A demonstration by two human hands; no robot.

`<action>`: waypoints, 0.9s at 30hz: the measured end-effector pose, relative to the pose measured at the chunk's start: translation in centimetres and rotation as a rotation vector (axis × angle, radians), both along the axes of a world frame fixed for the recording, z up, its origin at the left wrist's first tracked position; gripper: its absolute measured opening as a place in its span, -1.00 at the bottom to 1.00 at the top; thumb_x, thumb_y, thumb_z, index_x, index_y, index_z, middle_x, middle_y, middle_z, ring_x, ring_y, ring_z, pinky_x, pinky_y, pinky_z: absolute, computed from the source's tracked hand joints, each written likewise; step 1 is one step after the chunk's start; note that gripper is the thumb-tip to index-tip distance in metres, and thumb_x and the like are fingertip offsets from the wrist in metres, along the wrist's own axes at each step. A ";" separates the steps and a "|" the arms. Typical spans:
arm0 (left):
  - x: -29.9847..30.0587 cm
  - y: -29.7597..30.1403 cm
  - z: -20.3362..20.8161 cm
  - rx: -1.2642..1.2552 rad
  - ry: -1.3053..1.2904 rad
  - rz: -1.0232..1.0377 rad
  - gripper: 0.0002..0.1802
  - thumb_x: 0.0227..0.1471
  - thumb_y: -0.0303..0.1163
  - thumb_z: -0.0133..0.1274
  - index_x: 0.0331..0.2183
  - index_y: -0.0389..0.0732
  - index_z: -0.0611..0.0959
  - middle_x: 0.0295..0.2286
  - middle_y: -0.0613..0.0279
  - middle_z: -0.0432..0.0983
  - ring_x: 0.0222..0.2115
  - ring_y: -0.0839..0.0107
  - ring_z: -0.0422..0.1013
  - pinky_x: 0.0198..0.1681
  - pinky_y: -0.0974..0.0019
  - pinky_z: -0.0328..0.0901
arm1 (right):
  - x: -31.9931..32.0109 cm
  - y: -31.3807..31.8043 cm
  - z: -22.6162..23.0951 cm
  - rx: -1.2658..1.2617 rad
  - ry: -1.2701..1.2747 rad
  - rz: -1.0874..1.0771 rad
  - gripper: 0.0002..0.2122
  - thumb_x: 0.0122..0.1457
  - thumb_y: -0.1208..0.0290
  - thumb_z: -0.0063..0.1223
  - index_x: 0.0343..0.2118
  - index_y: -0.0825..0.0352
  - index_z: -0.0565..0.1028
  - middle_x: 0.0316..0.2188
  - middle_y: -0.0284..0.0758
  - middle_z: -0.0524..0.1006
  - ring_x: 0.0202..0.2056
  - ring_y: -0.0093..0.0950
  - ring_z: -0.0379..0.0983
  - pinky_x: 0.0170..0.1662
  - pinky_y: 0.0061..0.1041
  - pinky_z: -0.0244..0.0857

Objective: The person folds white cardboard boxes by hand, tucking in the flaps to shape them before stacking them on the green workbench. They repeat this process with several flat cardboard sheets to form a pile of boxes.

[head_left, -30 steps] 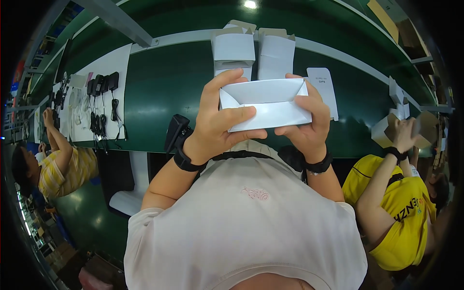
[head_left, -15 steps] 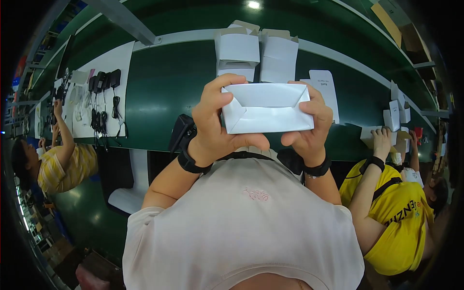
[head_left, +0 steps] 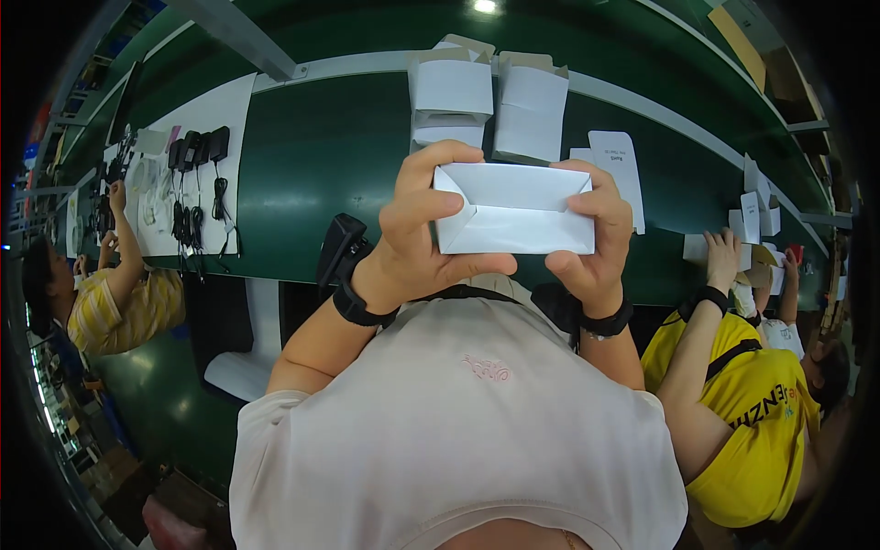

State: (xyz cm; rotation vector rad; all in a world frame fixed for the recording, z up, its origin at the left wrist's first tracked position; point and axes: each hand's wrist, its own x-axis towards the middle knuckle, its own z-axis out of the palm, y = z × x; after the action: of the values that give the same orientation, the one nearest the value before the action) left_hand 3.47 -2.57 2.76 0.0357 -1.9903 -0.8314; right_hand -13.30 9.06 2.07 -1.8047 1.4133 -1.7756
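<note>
Between my two hands is a small white cardboard box (head_left: 518, 229), its end with folded, overlapping flaps turned up toward me. My left hand (head_left: 417, 225) grips the box's left end, one finger pressing at the corner fold and the thumb along the near side. The right end is held by my right hand (head_left: 600, 229), with a finger on the right fold and the thumb below the near edge. Beyond my hands, white boxes (head_left: 451, 87) with open brown-lined flaps stand on the green table (head_left: 302, 174), and another white box (head_left: 532, 110) is beside them.
A flat white carton piece (head_left: 616, 174) lies right of my hands. Black power adapters (head_left: 218, 145) with cables rest on a white sheet (head_left: 234, 115) at left. A co-worker in yellow (head_left: 752, 412) handles boxes at right; another in stripes (head_left: 128, 307) works at far left.
My left fingers have shifted at the left end of the box, one now pressing on the corner fold. The box has tilted slightly and its left end has moved a little to the right.
</note>
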 end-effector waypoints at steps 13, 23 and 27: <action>0.4 0.3 1.0 0.045 -0.261 -0.008 0.10 -0.32 -0.20 0.35 0.08 -0.06 -0.09 -0.09 -0.10 0.23 -0.15 0.25 0.33 -0.13 0.31 0.31 | -0.5 0.1 -1.2 -0.110 -0.057 -0.004 -0.30 -0.19 -0.11 0.21 -0.08 0.27 0.23 -0.08 -0.04 0.32 -0.11 -0.24 0.35 -0.10 -0.38 0.26; -0.1 0.2 -0.7 0.166 -0.062 0.103 -0.15 -0.39 -0.52 0.31 -0.02 -0.15 0.23 -0.14 0.12 0.27 -0.02 0.20 0.16 0.02 0.19 0.15 | -1.2 1.1 -3.7 0.386 -0.511 -0.156 -0.11 -0.11 -0.19 0.07 0.18 0.25 -0.05 0.08 -0.06 0.19 -0.01 -0.29 0.28 -0.04 -0.34 0.25; -0.4 0.1 -1.8 -0.140 -0.058 0.213 -0.25 -0.41 -0.59 0.26 -0.09 -0.06 0.34 -0.13 0.25 0.39 0.01 0.13 0.13 0.10 -0.03 0.00 | -1.2 1.5 -3.1 0.486 -0.773 0.056 -0.21 0.06 -0.28 -0.36 0.17 0.32 -0.02 -0.13 -0.09 0.43 -0.15 -0.31 0.44 -0.17 -0.39 0.38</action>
State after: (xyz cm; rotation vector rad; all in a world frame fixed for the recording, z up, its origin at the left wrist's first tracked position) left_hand 3.05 -2.49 0.95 0.1891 -2.0523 -0.5586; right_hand -14.46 10.60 -1.03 -0.7717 1.2735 -1.6299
